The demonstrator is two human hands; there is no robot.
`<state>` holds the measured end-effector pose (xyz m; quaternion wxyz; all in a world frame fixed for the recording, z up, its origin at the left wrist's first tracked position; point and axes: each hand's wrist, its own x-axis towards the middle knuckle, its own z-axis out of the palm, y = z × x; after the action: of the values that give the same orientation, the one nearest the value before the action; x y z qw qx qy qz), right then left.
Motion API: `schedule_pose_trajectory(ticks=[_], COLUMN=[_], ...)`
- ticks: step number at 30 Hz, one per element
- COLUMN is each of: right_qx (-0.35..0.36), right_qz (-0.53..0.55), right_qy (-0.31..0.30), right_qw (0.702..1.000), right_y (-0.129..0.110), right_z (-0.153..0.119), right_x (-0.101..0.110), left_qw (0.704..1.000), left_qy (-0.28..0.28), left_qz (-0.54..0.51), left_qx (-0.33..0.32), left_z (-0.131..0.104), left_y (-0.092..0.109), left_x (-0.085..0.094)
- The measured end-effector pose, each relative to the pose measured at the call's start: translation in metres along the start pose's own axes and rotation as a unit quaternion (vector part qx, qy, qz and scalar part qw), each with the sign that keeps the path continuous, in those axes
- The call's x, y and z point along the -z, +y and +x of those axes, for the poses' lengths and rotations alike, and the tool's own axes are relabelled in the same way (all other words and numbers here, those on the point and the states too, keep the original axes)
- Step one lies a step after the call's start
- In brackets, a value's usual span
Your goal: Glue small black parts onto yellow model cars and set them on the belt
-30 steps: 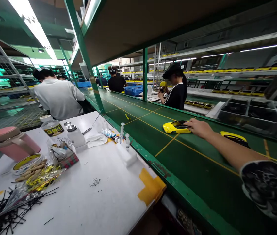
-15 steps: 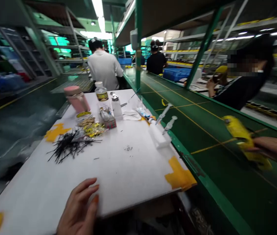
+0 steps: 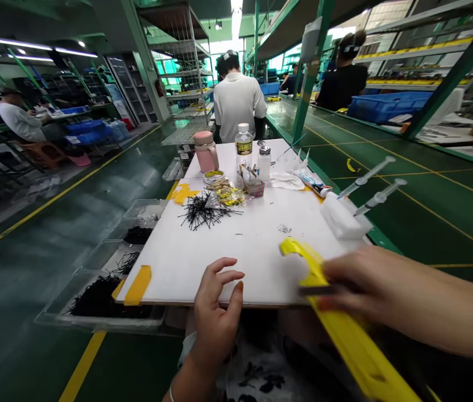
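Note:
My right hand (image 3: 357, 279) is closed around a long yellow plastic part (image 3: 341, 329), blurred by motion, with a curved notch at its far end. A dark thin strip (image 3: 320, 290) juts out by the same fingers; what it is I cannot tell. The part hangs over the near right edge of the white work board (image 3: 203, 262). To its left, my left hand (image 3: 220, 301) hovers at the board's front edge, fingers curved and apart, holding nothing. Tiny specks (image 3: 284, 228) lie on the board beyond both hands, and a bundle of black strips (image 3: 205, 211) lies farther left.
A white block with two syringes (image 3: 372, 177) stands at right. Behind are a pink mug (image 3: 205, 152), a bottle (image 3: 244, 146) and a small jar (image 3: 264, 163). Clear bins of black parts (image 3: 106, 296) sit lower left. A person in white (image 3: 239, 103) sits ahead.
My right hand has brought the yellow part from the green belt at right to over the board's near edge. The view has swung right to left. My left hand stays empty.

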<state>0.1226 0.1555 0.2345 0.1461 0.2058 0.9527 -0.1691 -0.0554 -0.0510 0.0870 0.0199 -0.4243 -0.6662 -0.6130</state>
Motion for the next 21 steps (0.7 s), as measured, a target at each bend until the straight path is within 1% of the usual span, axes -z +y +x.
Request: schedule_pose_trajectory(ticks=[1,3,5,7,9,10,11,13,16,19,21], right_qx=[0.008,0.025,0.019,0.011,0.004,0.0,-0.002,-0.005,-0.003,0.009,0.028], right_qz=[-0.027,-0.081,-0.092,-0.09,-0.09,-0.09,-0.089,-0.081,-0.061,-0.014,0.039], right_qy=[-0.029,-0.041,-0.053,-0.067,-0.072,-0.069,-0.063,-0.046,-0.008,0.029,0.06], right_qw=[0.999,0.996,0.994,0.994,0.993,0.994,0.994,0.996,0.998,0.999,0.997], right_y=[-0.021,-0.059,-0.086,-0.1,-0.104,-0.103,-0.102,-0.098,-0.093,-0.086,-0.075], right_z=[0.024,0.069,0.104,0.126,0.137,0.139,0.14,0.142,0.144,0.147,0.145], right_x=[0.009,0.023,0.033,0.036,0.033,0.031,0.028,0.02,0.008,0.0,-0.001], left_qw=[1.0,0.998,0.996,0.994,0.992,0.99,0.989,0.984,0.971,0.942,0.913], left_qy=[0.006,0.019,0.027,0.025,0.013,0.004,-0.006,-0.032,-0.081,-0.131,-0.169], left_qz=[0.016,0.049,0.078,0.101,0.121,0.13,0.14,0.163,0.216,0.3,0.361], left_qx=[0.005,0.021,0.034,0.041,0.044,0.046,0.048,0.055,0.068,0.079,0.082], left_z=[0.0,-0.002,-0.004,-0.003,0.006,0.014,0.025,0.054,0.107,0.152,0.172], left_y=[-0.002,-0.007,-0.013,-0.018,-0.023,-0.025,-0.027,-0.033,-0.046,-0.063,-0.074], left_x=[0.01,0.033,0.056,0.077,0.091,0.096,0.098,0.097,0.088,0.075,0.066])
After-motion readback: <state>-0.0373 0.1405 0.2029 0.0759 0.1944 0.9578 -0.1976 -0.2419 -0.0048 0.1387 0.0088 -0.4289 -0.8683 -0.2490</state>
